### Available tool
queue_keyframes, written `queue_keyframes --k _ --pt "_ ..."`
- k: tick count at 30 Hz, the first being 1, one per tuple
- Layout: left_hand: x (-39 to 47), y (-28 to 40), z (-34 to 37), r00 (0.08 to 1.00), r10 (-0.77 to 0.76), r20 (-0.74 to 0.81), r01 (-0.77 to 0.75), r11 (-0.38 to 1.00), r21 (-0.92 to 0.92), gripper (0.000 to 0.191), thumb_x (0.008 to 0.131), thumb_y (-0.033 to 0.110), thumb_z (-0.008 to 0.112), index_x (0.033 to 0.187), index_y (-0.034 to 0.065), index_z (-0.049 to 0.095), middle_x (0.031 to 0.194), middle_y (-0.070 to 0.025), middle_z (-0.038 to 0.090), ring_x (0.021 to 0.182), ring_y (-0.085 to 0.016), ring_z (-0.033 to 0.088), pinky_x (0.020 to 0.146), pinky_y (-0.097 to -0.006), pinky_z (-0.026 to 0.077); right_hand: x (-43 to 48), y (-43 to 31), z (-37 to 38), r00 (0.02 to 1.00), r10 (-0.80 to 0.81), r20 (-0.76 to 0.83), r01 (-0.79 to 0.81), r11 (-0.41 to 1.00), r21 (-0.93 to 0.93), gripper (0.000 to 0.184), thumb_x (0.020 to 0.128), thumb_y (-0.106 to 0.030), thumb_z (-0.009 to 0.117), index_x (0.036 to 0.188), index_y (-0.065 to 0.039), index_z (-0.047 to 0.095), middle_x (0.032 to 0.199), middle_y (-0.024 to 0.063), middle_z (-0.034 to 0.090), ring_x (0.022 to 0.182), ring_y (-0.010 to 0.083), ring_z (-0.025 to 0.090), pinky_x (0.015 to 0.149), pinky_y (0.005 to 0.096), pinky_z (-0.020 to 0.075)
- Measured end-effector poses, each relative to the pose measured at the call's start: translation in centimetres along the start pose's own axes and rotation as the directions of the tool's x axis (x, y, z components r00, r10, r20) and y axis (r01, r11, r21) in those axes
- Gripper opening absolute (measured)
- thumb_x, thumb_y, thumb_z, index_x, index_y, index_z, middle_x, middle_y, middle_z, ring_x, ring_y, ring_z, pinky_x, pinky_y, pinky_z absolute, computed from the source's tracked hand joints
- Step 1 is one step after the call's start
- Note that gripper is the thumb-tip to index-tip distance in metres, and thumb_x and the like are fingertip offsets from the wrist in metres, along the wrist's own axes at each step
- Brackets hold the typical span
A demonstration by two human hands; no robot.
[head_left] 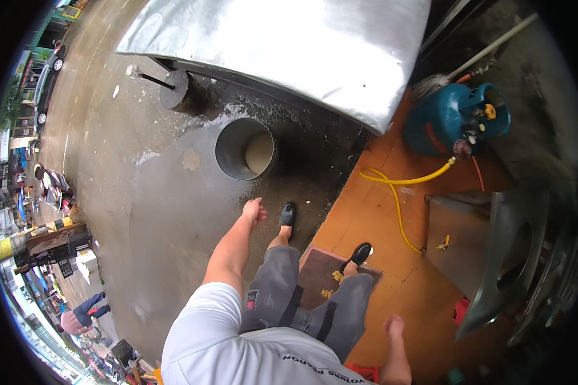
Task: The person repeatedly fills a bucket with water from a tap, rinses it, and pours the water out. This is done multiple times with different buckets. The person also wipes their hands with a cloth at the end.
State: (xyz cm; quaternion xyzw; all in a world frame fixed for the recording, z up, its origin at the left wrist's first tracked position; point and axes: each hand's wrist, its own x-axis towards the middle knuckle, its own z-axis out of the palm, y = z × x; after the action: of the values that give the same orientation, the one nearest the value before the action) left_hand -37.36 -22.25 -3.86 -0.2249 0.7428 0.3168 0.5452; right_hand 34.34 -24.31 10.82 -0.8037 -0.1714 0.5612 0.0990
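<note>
My left hand [254, 212] is held out in front of me over the wet concrete ground, with its fingers loosely bent and nothing seen in it. Just beyond it stands a grey bucket [229, 149] with cloudy, pale liquid [259, 153] in the bottom. A gap separates the hand from the bucket. My right hand [394, 326] hangs at my side above the orange tiled floor [390, 293]. Its fingers look curled, but the palm side is hidden. One of my black shoes is on the concrete, the other at the edge of a brown doormat [318, 274].
A metal-covered table [289, 43] stands ahead, with a dark cylinder with a rod [176, 90] beside it. To the right are a blue gas cylinder [433, 120], a yellow hose [397, 211], a mop [431, 86] and a metal cabinet [457, 250]. The street with a person [79, 317] lies left.
</note>
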Motion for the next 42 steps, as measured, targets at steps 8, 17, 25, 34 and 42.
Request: queue_keyframes --k 8,17,25,34,42 --pt "10.9 6.2 3.9 0.987 -0.162 -0.011 0.126 0.807 -0.577 0.086 0.081 0.059 0.053 0.143 0.0091 0.019 0.143 -0.0228 0.026 0.122 -0.035 0.039 0.097 -0.0487 0.037 -13.4 6.1 7.8 0.922 0.372 -0.109 -0.387 0.877 -0.285 0.012 0.092 -0.016 0.049 0.085 -0.008 0.054 0.071 0.0063 0.056 0.05 0.0174 0.055 0.042 0.0312 0.0475" --pt "17.4 7.1 1.1 0.997 -0.034 -0.071 -0.041 0.539 -0.841 0.035 0.083 0.013 0.042 0.116 0.0019 0.043 0.116 -0.0224 0.047 0.104 -0.04 0.047 0.098 -0.058 0.033 -15.6 2.6 10.9 0.876 0.433 -0.213 -0.464 0.876 -0.128 0.015 0.088 -0.005 0.043 0.093 -0.009 0.057 0.071 0.0076 0.061 0.05 0.018 0.057 0.041 0.03 0.0471" --pt "13.0 13.4 -6.2 0.973 0.048 -0.224 -0.165 0.826 -0.539 0.029 0.07 0.022 0.057 0.091 0.003 0.051 0.076 -0.0139 0.055 0.055 -0.021 0.051 0.05 -0.0358 0.046 -13.1 -0.3 9.8 0.922 0.328 -0.206 -0.359 0.923 -0.14 0.008 0.091 -0.011 0.048 0.083 -0.011 0.05 0.063 0.0035 0.053 0.047 0.0147 0.052 0.04 0.0285 0.0458" --pt "4.1 13.6 -5.6 0.909 0.228 -0.349 -0.321 0.917 -0.238 0.073 0.066 0.047 0.073 0.115 0.0022 0.043 0.095 -0.0126 0.054 0.056 -0.017 0.051 0.044 -0.0305 0.047 -8.3 -7.6 17.1 0.994 0.105 0.024 -0.103 0.99 -0.092 0.028 0.091 -0.01 0.049 0.119 -0.005 0.048 0.085 0.0064 0.06 0.057 0.0124 0.058 0.049 0.0242 0.0472" --pt "-1.6 11.3 -7.5 0.94 0.286 -0.186 -0.338 0.856 -0.393 0.061 0.067 0.05 0.076 0.101 0.0043 0.056 0.08 -0.0066 0.061 0.052 -0.013 0.051 0.039 -0.0235 0.039 -7.1 -3.6 10.7 0.989 0.088 0.119 -0.07 0.986 -0.149 0.032 0.089 -0.009 0.051 0.121 -0.002 0.046 0.085 0.0087 0.06 0.058 0.013 0.058 0.048 0.0236 0.0474"
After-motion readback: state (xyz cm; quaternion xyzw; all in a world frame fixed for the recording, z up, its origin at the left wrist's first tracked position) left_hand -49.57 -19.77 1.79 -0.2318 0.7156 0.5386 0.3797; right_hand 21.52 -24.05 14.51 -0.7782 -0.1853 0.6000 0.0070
